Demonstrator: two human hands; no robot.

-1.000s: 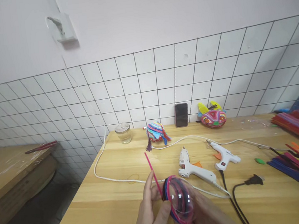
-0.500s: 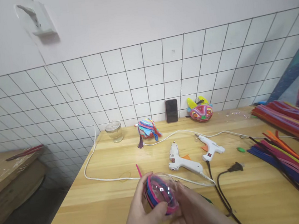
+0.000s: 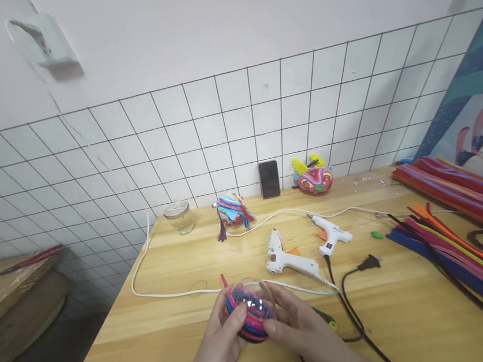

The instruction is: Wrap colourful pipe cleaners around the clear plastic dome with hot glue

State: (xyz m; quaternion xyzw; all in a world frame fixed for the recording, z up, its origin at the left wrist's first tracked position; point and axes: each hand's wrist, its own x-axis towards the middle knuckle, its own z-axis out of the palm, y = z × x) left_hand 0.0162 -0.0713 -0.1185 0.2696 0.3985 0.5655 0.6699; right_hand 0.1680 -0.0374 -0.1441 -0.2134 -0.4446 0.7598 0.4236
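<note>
Clear plastic ball point(image 3: 251, 308) holds coiled pipe cleaners point(image 3: 244, 315), both hands gripping.

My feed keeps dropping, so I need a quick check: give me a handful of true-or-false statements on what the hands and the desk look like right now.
1. Both the left hand and the right hand grip the clear ball wound with coloured pipe cleaners. True.
2. Only one glue gun lies on the table. False: there are two, the left glue gun and the right glue gun.
3. The phone leans upright against the wire grid. True.
4. The black plug is in a wall socket. False: it lies loose on the wood.
5. The glass jar stands at the table's right end. False: it is at the back left.
</note>
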